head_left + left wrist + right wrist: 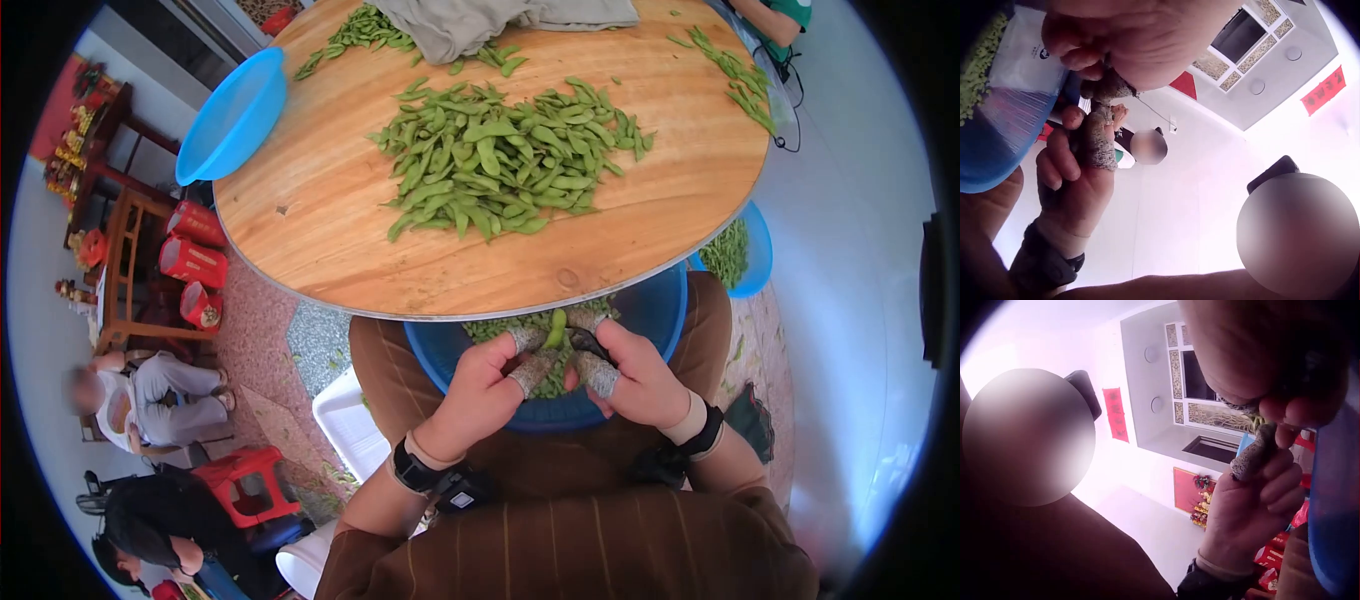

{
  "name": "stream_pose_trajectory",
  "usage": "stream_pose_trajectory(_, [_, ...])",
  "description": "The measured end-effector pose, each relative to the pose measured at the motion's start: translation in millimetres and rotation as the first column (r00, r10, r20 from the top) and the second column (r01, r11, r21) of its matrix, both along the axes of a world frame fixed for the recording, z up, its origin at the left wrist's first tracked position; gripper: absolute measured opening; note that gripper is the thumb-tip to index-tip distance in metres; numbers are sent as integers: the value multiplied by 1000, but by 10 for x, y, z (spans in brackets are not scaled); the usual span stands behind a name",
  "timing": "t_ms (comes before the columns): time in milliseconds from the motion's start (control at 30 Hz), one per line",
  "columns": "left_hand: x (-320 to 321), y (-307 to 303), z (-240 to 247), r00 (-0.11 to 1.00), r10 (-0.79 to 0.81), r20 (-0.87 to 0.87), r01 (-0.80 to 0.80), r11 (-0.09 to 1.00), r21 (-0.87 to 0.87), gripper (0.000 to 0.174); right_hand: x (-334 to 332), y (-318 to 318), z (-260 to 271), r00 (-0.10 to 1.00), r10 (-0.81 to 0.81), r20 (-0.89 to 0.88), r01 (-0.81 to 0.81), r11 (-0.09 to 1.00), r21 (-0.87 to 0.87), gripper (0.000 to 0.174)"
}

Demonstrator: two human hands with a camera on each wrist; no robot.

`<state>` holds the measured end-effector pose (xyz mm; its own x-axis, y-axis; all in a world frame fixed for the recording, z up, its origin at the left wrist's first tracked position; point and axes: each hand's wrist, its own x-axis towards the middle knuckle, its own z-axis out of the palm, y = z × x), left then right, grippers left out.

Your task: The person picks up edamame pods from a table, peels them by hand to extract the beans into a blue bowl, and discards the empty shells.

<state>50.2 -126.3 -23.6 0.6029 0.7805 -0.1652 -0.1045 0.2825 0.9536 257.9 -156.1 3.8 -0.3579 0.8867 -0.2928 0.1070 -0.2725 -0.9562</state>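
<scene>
In the head view both hands meet over a blue basin (655, 310) of green pods on my lap. My left hand (527, 355), with cloth-wrapped fingertips (530, 372), pinches one upright green pod (555, 328). My right hand (592, 345), also wrapped, grips small dark scissors (590, 347) right beside that pod. The left wrist view shows the left hand (1116, 44) from below, the right hand (1079, 181) and the basin (991, 156). The right wrist view shows the right hand (1272, 362) above the left hand (1254, 500).
A round wooden table (320, 230) in front carries a big pile of pods (500, 160), smaller heaps and a grey cloth (480, 20). A light-blue bowl (232, 115) overhangs its left edge. A second basin (745, 255) of pods sits at right. People and a red stool (250, 480) are at left.
</scene>
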Motion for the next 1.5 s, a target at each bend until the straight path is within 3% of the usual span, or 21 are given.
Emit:
stream_pose_trajectory(67, [-20, -8, -13, 981, 14, -192, 7, 994, 107, 30, 6, -8, -48, 995, -4, -101, 1, 1000, -27, 25])
stream_pose_trajectory(300, [-21, -20, -15, 994, 52, -92, -46, 997, 64, 29, 27, 20, -105, 953, 17, -301, -51, 993, -104, 18])
stream_pose_trajectory(400, [-35, -10, 59, 932, 117, -342, 31, 916, 400, 28, -22, 35, -69, 965, -7, -261, -22, 994, -108, 19])
stream_pose_trajectory(500, [-44, -2, 96, 840, 281, -464, 172, 673, 720, 24, -30, 27, -115, 927, -65, -370, -27, 971, -239, 27])
stream_pose_trajectory(533, [-61, 0, 157, 952, 81, -295, 27, 939, 344, 20, -13, 18, -82, 927, -68, -369, -24, 971, -239, 27])
stream_pose_trajectory(567, [-83, 3, 190, 999, -11, -30, 7, 991, -137, 17, 21, 4, -21, 842, -105, -529, -128, 914, -386, 30])
stream_pose_trajectory(700, [-192, 24, -39, 874, -122, 471, 352, 828, -437, 19, 48, -29, -43, 670, -189, -718, -320, 799, -509, 35])
stream_pose_trajectory(767, [-113, 16, 16, 996, -74, -48, 66, 986, -153, 17, 20, -16, -78, 794, -170, -584, -195, 838, -509, 34])
stream_pose_trajectory(800, [-83, -2, 17, 996, -73, -48, 64, 986, -153, 17, -3, -9, -100, 889, -161, -429, -75, 872, -484, 34])
stream_pose_trajectory(833, [-58, -29, 15, 934, -9, -357, 105, 962, 251, 19, -38, -23, -128, 889, -159, -430, -79, 871, -486, 34])
stream_pose_trajectory(867, [-47, -49, 14, 793, 174, -584, 257, 774, 579, 22, -79, -50, -160, 909, -144, -392, -55, 889, -455, 33])
stream_pose_trajectory(900, [-46, -58, -9, 791, 174, -586, 257, 775, 577, 22, -111, -64, -187, 927, -132, -352, -31, 907, -421, 32])
stream_pose_trajectory(967, [-46, -61, -72, 710, 369, -600, 393, 500, 772, 27, -153, -58, -220, 942, -130, -308, 3, 925, -381, 33])
stream_pose_trajectory(1100, [-30, -52, -54, 691, 400, -602, 403, 479, 780, 16, -153, -73, -351, 969, -88, -230, 24, 963, -267, 37])
stream_pose_trajectory(1133, [-35, -49, -28, 804, 171, -569, 203, 822, 533, 12, -131, -73, -329, 969, -89, -232, 24, 963, -267, 37])
stream_pose_trajectory(1167, [-44, -50, -14, 911, -5, -412, 59, 991, 119, 11, -99, -73, -268, 941, -90, -327, -14, 953, -302, 36])
stream_pose_trajectory(1200, [-82, -47, -23, 910, -9, -414, 62, 991, 116, 11, -65, -79, -221, 903, -96, -418, -55, 941, -334, 36])
stream_pose_trajectory(1267, [-187, -17, -75, 954, 52, 295, 142, 787, -600, 18, 9, -69, -163, 868, -106, -485, -122, 901, -417, 37])
stream_pose_trajectory(1333, [-195, -41, -138, 938, 15, 347, 203, 787, -582, 23, 69, -57, -184, 828, -123, -547, -196, 850, -488, 38])
stream_pose_trajectory(1433, [-141, -81, -170, 997, -61, 39, 71, 913, -403, 18, 41, -31, -438, 904, -4, -428, -152, 932, -330, 38])
stream_pose_trajectory(1500, [-116, -115, -203, 974, -133, -185, 111, 986, -127, 18, -86, -39, -616, 997, -74, 37, 53, 915, 399, 47])
